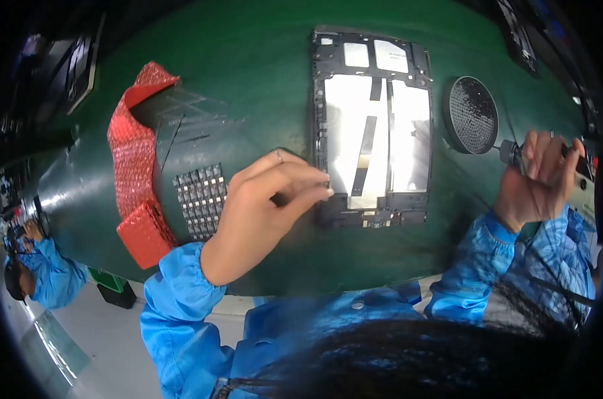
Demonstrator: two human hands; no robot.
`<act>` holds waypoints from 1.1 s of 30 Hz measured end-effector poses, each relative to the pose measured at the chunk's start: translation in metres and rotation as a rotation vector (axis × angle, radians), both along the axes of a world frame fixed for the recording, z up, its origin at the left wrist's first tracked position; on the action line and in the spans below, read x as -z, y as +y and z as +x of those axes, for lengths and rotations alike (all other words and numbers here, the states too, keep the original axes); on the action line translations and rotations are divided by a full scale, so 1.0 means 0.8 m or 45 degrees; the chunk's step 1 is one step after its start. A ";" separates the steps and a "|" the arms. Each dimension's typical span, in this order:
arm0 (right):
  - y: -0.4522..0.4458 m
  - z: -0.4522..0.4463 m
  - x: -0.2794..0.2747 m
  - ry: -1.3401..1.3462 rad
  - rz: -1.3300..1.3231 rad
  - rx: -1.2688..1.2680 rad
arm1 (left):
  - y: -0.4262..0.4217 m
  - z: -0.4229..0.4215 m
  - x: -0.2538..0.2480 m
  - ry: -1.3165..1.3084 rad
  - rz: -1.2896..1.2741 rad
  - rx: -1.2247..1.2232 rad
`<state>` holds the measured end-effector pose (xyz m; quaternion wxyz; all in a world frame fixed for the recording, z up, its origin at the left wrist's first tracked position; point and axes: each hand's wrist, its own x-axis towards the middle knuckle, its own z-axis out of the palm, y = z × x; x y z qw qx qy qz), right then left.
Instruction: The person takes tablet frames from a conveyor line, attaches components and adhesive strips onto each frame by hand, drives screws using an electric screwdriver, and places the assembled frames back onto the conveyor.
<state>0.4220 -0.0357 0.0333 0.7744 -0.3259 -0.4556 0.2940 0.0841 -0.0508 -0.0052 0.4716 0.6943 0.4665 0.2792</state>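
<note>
An opened tablet with silvery battery panels and a dark frame lies on the green bench. At its lower left edge, my left hand has thumb and forefinger pinched together; whatever is between them is too small to make out. Over to the right, my right hand is closed around what looks like an electric screwdriver, grey nosed with a thin bit pointing left. That bit is close to the rim of a round dish holding many small dark pieces. Left of my left hand sits a block of small electronic parts in rows.
A strip of red bubble wrap stretches along the left, folded at its near end. Thin clear strips lie beside it. Another person in blue works at the far left. Dark equipment stands at the back right.
</note>
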 end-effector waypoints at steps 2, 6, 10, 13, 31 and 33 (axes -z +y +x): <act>-0.001 -0.011 -0.016 0.015 0.018 -0.174 | 0.001 0.002 -0.003 -0.019 0.005 -0.001; 0.000 -0.052 -0.014 0.002 0.030 -0.308 | 0.005 0.005 -0.001 -0.050 -0.008 -0.077; 0.002 -0.082 -0.012 -0.030 0.010 -0.420 | 0.007 0.004 0.005 -0.059 0.000 -0.068; 0.000 -0.100 -0.014 -0.008 -0.041 -0.496 | 0.008 0.002 0.007 -0.072 -0.036 -0.077; 0.031 -0.263 0.020 -0.183 -0.324 -0.623 | 0.029 -0.041 0.025 -0.226 -0.177 -0.224; 0.031 -0.262 0.020 -0.192 -0.335 -0.629 | 0.030 -0.042 0.025 -0.238 -0.174 -0.225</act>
